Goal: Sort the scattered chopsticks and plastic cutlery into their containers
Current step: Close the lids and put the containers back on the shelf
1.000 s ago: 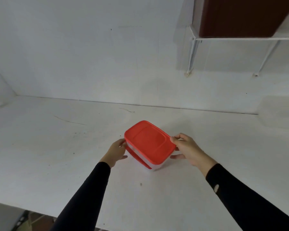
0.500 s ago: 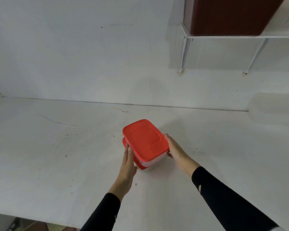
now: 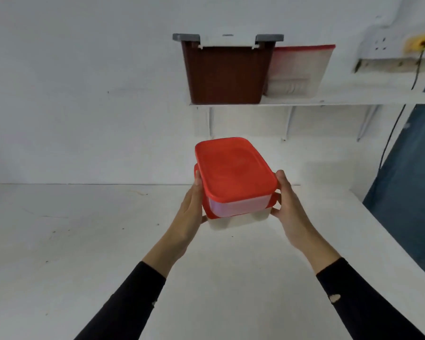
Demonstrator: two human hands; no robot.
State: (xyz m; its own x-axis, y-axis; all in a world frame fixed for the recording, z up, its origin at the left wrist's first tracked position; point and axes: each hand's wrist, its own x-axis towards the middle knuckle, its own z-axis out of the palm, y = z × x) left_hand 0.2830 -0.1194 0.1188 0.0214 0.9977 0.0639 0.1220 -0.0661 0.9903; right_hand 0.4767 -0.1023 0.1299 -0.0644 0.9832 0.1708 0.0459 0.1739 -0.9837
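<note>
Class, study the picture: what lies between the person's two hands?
In the head view, two stacked red-lidded containers lie there: the upper container sits on the lower container, with the left hand and right hand at the sides.

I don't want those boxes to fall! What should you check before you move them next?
1. Both hands on the two stacked clear plastic boxes with red lids: ok. The left hand presses one side and the right hand grips the other.
2. Stack clear of the white table: ok, held above it.
3. Red lids on: ok, both.
4. Top box centred on the bottom one: cannot tell.
5. Room on the white wall shelf: ok. There is a bare stretch right of the clear red-lidded tub; the brown plastic bin fills the left end.
</note>
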